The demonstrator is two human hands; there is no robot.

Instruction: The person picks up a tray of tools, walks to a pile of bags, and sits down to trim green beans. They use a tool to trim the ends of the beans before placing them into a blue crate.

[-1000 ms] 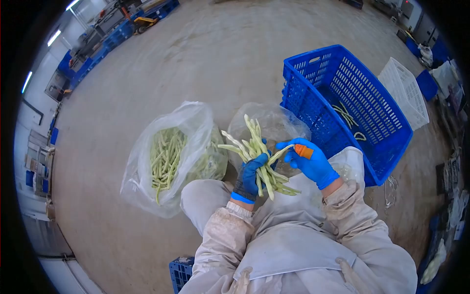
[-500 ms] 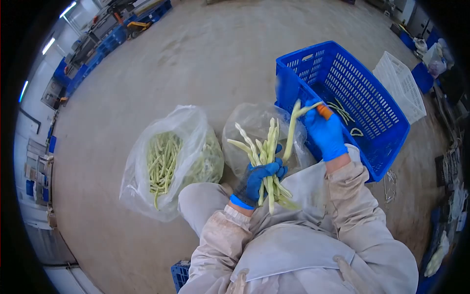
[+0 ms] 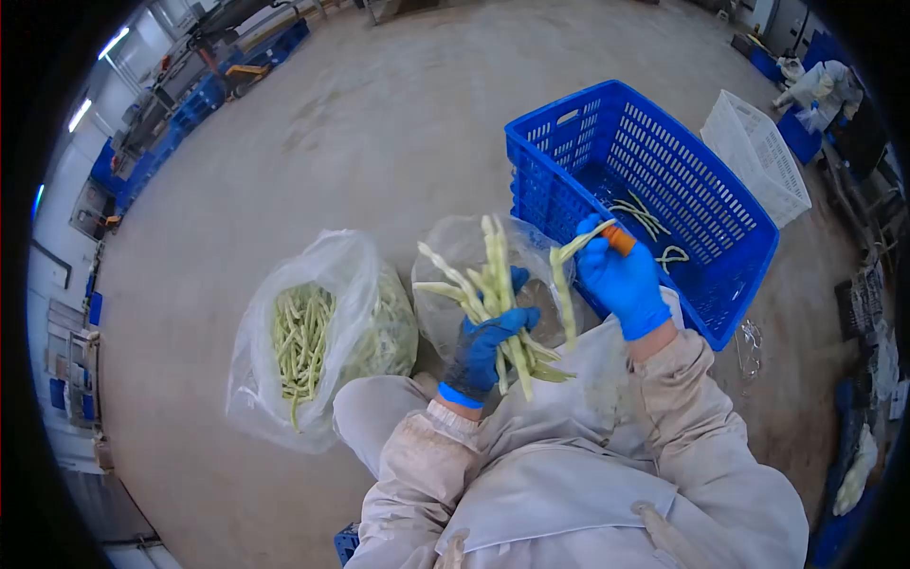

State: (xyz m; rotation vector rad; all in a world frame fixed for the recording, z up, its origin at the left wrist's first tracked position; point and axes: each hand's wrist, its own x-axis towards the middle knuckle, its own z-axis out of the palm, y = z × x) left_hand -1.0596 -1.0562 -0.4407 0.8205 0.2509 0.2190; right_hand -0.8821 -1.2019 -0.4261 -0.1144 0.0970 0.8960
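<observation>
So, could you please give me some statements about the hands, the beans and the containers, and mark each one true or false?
1. The left hand grips a bunch of beans. True.
2. The right hand is empty. False: it holds a single bean, and an orange piece sits on one fingertip.
3. The blue crate is full of beans to the rim. False: only a few beans lie on its bottom.
4. The large plastic bag, left of the person's knee, holds many beans. True.
5. The white crate stands inside the blue crate. False: it stands beside it, on the floor.
</observation>
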